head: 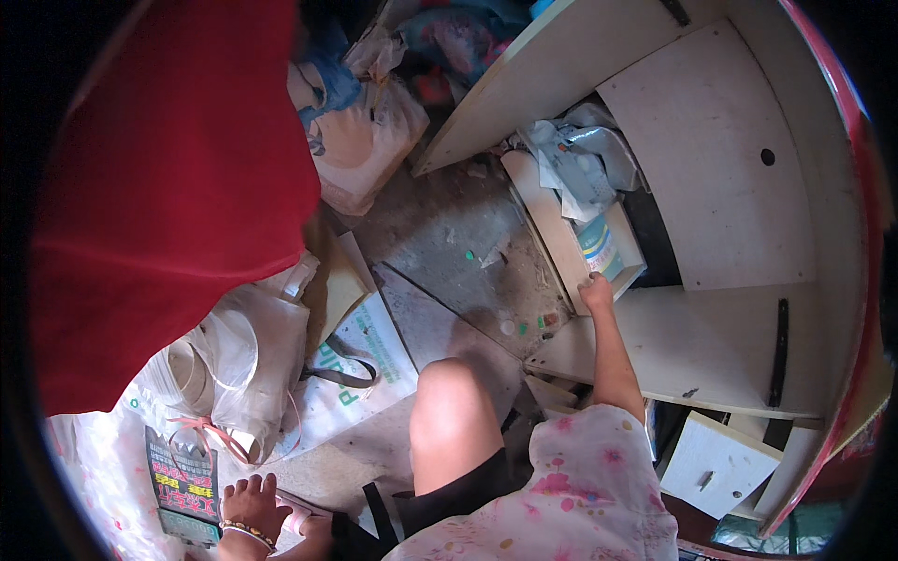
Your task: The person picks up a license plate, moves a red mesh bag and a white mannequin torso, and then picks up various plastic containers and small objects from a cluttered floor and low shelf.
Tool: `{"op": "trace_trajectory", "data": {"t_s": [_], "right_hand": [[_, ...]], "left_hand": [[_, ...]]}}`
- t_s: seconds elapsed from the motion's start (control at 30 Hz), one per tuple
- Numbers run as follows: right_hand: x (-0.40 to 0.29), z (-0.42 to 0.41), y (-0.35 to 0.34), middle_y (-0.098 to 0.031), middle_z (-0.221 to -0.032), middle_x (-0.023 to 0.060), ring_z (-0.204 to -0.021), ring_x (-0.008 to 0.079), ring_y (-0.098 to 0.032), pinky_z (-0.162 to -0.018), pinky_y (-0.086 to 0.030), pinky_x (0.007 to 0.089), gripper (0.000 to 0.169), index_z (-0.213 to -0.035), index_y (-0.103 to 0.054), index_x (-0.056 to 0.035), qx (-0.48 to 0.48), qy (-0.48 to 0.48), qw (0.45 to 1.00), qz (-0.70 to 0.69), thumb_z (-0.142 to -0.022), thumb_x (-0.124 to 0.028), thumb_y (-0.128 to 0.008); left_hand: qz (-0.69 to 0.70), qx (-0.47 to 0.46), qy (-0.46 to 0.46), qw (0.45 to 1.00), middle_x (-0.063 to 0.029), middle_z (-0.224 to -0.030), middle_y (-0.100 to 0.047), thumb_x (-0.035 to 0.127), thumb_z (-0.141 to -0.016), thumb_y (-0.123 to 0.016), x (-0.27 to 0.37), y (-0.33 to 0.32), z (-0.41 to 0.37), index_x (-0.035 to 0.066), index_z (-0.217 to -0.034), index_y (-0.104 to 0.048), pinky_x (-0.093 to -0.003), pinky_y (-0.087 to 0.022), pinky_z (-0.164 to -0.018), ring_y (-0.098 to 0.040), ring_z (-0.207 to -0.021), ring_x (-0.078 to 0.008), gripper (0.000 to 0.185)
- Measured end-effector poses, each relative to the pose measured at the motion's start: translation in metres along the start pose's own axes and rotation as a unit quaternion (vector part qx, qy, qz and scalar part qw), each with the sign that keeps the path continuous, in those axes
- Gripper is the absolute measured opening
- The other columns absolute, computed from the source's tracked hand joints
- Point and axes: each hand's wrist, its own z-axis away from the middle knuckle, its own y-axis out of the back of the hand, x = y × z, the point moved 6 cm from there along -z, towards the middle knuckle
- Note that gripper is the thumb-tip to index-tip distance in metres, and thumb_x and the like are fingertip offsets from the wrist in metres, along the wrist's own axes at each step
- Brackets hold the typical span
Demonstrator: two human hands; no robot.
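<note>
My right hand point(596, 293) grips the near corner of a pale wooden drawer point(530, 196). A blue-green printed packet point(600, 245) lies in that drawer. Crumpled grey and clear plastic bags point(579, 158) are heaped over its far end. My left hand point(249, 506), with a beaded bracelet and a bangle at the wrist, is at the lower left with its fingers apart and nothing visible in it. Just beside it is a dark printed sign point(181, 477) with bright lettering, and my foot in a pink sandal point(298, 519) is partly hidden behind the wrist.
The pale wooden desk carcass point(701, 343) encloses the right side; a white drawer front point(719, 466) sits below. Stuffed plastic bags point(365, 147) stand at the back. Bundled white strapping point(210, 357) lies left, under a red cloth point(175, 210). Small debris litters the concrete floor point(449, 217).
</note>
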Motion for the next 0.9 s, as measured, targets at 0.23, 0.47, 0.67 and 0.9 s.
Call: {"op": "trace_trajectory", "data": {"t_s": [0.23,0.47,0.67,0.9], "right_hand": [[0.041,-0.002,-0.028,-0.058,-0.101,0.0198,-0.098,0.0327,-0.055,-0.082,-0.045,0.0422,0.037,-0.103,-0.054,-0.0035,-0.050,-0.036,0.995,0.072,-0.070,-0.018,-0.060],[0.041,-0.021,-0.025,-0.058,-0.100,0.0178,-0.097,0.0318,-0.055,-0.082,-0.046,0.0414,0.033,-0.099,-0.054,-0.0046,-0.002,-0.054,0.994,0.097,-0.072,-0.022,-0.062],[0.016,-0.034,-0.017,-0.060,-0.093,0.0173,-0.085,0.0320,-0.059,-0.073,-0.047,0.0430,0.024,-0.094,-0.056,-0.0039,0.121,0.067,0.985,0.105,-0.075,-0.019,-0.057],[0.009,-0.012,-0.084,-0.060,-0.083,0.0191,-0.083,0.0349,-0.058,-0.071,-0.046,0.0420,0.018,-0.083,-0.060,-0.0052,-0.050,0.095,0.992,0.066,-0.071,-0.018,-0.058]], "left_hand": [[0.000,0.010,-0.001,1.000,-0.0121,-0.106,-0.054,0.039,-0.069,-0.065,0.008,-0.003,-0.006,0.007,-0.114,-0.046,-0.0413,-0.038,-0.085,-0.052,-0.099,-0.0289,0.058],[0.001,0.047,-0.001,0.999,-0.0124,-0.098,-0.057,0.034,-0.068,-0.066,0.025,0.011,-0.006,0.006,-0.106,-0.051,-0.0396,-0.042,-0.080,-0.054,-0.093,-0.0289,0.050],[0.000,0.020,0.017,1.000,-0.0122,-0.100,-0.056,0.035,-0.068,-0.066,0.029,0.011,-0.007,0.006,-0.106,-0.051,-0.0393,-0.042,-0.081,-0.054,-0.094,-0.0285,0.050],[0.029,0.026,0.027,0.999,-0.0127,-0.100,-0.056,0.032,-0.066,-0.068,0.030,0.005,-0.012,0.005,-0.107,-0.050,-0.0397,-0.041,-0.082,-0.053,-0.094,-0.0298,0.052]]}}
